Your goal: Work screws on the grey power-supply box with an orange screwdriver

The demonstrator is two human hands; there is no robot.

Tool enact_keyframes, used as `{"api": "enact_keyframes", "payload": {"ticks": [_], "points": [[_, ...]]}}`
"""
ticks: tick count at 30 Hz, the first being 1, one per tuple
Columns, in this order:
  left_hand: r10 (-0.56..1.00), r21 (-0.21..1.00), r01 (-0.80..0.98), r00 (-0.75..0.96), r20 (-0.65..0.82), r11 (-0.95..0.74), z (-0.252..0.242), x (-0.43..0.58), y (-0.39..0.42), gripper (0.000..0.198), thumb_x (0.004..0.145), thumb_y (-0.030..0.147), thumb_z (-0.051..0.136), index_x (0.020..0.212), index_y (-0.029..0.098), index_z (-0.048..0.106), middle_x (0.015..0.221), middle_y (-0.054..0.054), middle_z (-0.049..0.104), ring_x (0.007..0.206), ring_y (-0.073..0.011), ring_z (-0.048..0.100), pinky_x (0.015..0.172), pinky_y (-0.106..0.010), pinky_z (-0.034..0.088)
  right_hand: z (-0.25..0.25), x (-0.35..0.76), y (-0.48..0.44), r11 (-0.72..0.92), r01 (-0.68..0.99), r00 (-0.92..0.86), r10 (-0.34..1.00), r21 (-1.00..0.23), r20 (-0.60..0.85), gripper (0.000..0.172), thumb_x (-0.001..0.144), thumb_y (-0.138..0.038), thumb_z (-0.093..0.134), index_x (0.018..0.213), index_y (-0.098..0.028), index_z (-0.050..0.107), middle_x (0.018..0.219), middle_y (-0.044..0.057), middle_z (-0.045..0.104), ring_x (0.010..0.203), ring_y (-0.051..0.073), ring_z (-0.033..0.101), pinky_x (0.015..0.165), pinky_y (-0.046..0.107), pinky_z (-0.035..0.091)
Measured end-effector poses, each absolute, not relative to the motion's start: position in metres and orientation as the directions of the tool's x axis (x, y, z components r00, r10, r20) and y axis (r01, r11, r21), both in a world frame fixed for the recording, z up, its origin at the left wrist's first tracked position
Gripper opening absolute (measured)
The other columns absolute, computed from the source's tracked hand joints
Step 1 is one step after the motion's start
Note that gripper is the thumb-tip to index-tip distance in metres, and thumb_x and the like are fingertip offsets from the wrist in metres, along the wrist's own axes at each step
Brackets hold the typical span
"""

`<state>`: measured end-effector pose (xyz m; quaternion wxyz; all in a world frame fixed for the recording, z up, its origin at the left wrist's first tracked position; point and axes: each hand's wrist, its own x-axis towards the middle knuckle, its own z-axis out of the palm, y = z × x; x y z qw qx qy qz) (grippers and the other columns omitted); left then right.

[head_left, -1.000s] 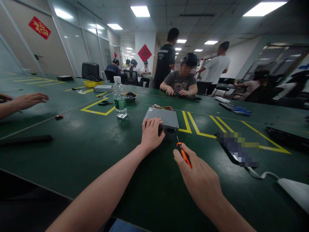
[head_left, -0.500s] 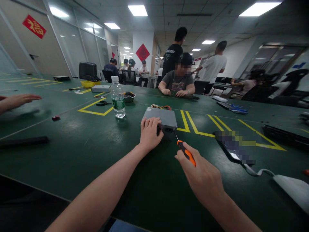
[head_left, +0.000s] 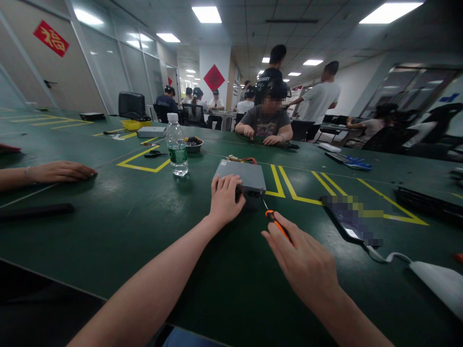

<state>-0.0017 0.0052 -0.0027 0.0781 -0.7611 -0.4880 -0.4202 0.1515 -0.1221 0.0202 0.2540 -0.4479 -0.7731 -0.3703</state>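
A grey metal computer power supply lies flat on the green table, its bundle of coloured wires at the far edge. My left hand grips its near left corner, fingers over the top and thumb down by the near side. In my right hand is an orange and black screwdriver, fingers closed round the handle. Its thin shaft points up and left, and the tip meets the near face of the power supply close to the right corner. The screw itself is too small to make out.
Left of the power supply stands a water bottle, with a metal bowl behind it. A phone with a white cable lies to the right. Another person's hand rests at left; a person sits opposite.
My right hand has turned slightly round the screwdriver handle, covering more of it. My left hand and the power supply stay put. The other person's hand at left has come down and inward.
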Motion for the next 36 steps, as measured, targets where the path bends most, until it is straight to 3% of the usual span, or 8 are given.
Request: {"api": "enact_keyframes", "payload": {"ticks": [4, 7, 14, 22, 29, 34, 36], "points": [[0.68, 0.293, 0.811, 0.166, 0.714, -0.507, -0.002, -0.002, 0.005, 0.028, 0.075, 0.023, 0.052, 0.102, 0.023, 0.048, 0.118, -0.002, 0.055, 0.118, -0.0197, 0.041, 0.109, -0.041, 0.015, 0.02, 0.147, -0.121, 0.381, 0.863, -0.496, 0.523, 0.33, 0.693, 0.017, 0.081, -0.012, 0.047, 0.095, -0.013, 0.056, 0.114, 0.019, 0.054, 0.099, 0.024, 0.056, 0.078, 0.035, 0.047], [0.68, 0.286, 0.811, 0.176, 0.712, -0.51, -0.002, -0.002, 0.005, 0.028, 0.074, 0.023, 0.052, 0.102, 0.024, 0.048, 0.119, -0.001, 0.055, 0.118, -0.0194, 0.041, 0.109, -0.041, 0.015, 0.017, 0.145, -0.12, 0.399, 0.837, -0.538, 0.481, 0.374, 0.692, 0.022, 0.081, -0.005, 0.046, 0.099, -0.014, 0.054, 0.11, 0.018, 0.056, 0.1, 0.023, 0.056, 0.078, 0.033, 0.048], [0.679, 0.284, 0.812, 0.176, 0.713, -0.509, -0.003, -0.002, 0.005, 0.028, 0.075, 0.024, 0.051, 0.102, 0.023, 0.047, 0.119, -0.002, 0.054, 0.118, -0.0199, 0.041, 0.109, -0.042, 0.015, 0.019, 0.149, -0.121, 0.285, 0.897, -0.439, 0.5, 0.337, 0.746, 0.012, 0.083, -0.016, 0.051, 0.093, -0.013, 0.055, 0.097, 0.011, 0.062, 0.08, 0.016, 0.06, 0.07, 0.027, 0.047], [0.679, 0.288, 0.808, 0.178, 0.712, -0.514, -0.002, -0.002, 0.004, 0.028, 0.075, 0.023, 0.051, 0.103, 0.024, 0.047, 0.119, -0.002, 0.054, 0.118, -0.02, 0.041, 0.109, -0.042, 0.015, 0.02, 0.143, -0.124, 0.287, 0.88, -0.475, 0.515, 0.38, 0.714, 0.017, 0.083, -0.013, 0.047, 0.094, -0.014, 0.06, 0.102, 0.013, 0.062, 0.08, 0.018, 0.06, 0.072, 0.029, 0.043], [0.684, 0.29, 0.811, 0.174, 0.709, -0.508, -0.002, -0.002, 0.005, 0.029, 0.075, 0.024, 0.052, 0.103, 0.024, 0.048, 0.119, -0.002, 0.054, 0.118, -0.02, 0.041, 0.109, -0.042, 0.015, 0.025, 0.149, -0.126, 0.195, 0.906, -0.418, 0.545, 0.375, 0.727, 0.019, 0.085, -0.03, 0.048, 0.084, -0.015, 0.06, 0.067, 0.001, 0.061, 0.055, 0.012, 0.053, 0.055, 0.025, 0.035], [0.674, 0.282, 0.809, 0.179, 0.717, -0.515, -0.003, -0.002, 0.005, 0.028, 0.075, 0.023, 0.052, 0.103, 0.024, 0.048, 0.119, -0.001, 0.054, 0.118, -0.0196, 0.041, 0.109, -0.041, 0.015, 0.02, 0.139, -0.125, 0.259, 0.911, -0.412, 0.56, 0.32, 0.719, 0.019, 0.086, -0.021, 0.041, 0.093, -0.01, 0.055, 0.101, 0.014, 0.06, 0.077, 0.018, 0.058, 0.068, 0.028, 0.042], [0.674, 0.282, 0.809, 0.181, 0.716, -0.516, -0.003, -0.002, 0.006, 0.029, 0.074, 0.023, 0.052, 0.103, 0.024, 0.048, 0.119, -0.001, 0.054, 0.118, -0.0194, 0.041, 0.109, -0.041, 0.014, 0.018, 0.139, -0.124, 0.265, 0.905, -0.426, 0.541, 0.334, 0.725, 0.018, 0.085, -0.017, 0.042, 0.097, -0.009, 0.053, 0.102, 0.014, 0.06, 0.077, 0.017, 0.058, 0.069, 0.027, 0.042]]}}
